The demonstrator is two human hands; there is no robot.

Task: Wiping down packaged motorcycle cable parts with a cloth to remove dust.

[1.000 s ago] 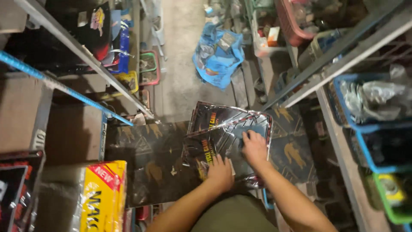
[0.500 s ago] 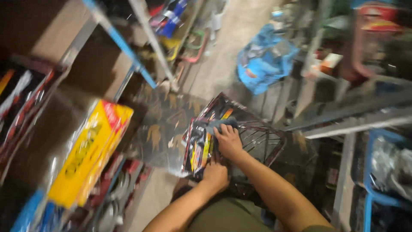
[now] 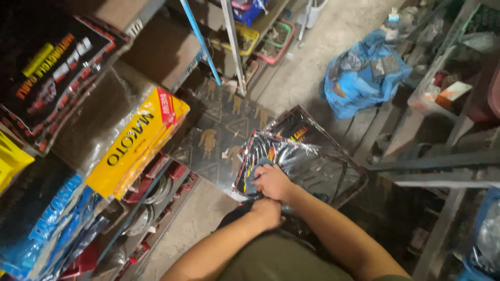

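Glossy black plastic catching the light in the middle of the head view: a flat film-wrapped packet (image 3: 312,161) with red and yellow print, lying tilted on the floor and overlapping a dark sheet with gold figures (image 3: 219,135) just to its left.

Gripping that packet at its near left corner with the right hand (image 3: 271,181), fingers (image 3: 259,174) curled over the edge and pinched onto the film. Pressing the left hand (image 3: 266,212) in a loose fist just below, touching the right wrist and sitting at the packet's lower edge; not possible to tell whether anything is actually closed inside it, the fingers being hidden.

Judging the step in hand as taking hold of the packet at its corner, not yet raising it: most of it lying flat, only the gripped corner looking lifted. Calling, for any lift from here, for a firmer second hold, the film looking slippery and the packet wide and limp enough to sag from one corner.

Crowding the left of the frame: a yellow packet (image 3: 138,143) and blue ones on shelving, a metal shelf post (image 3: 233,47) standing above. Lying well apart at the upper right: a blue plastic bag (image 3: 364,78) on the concrete floor (image 3: 307,57).
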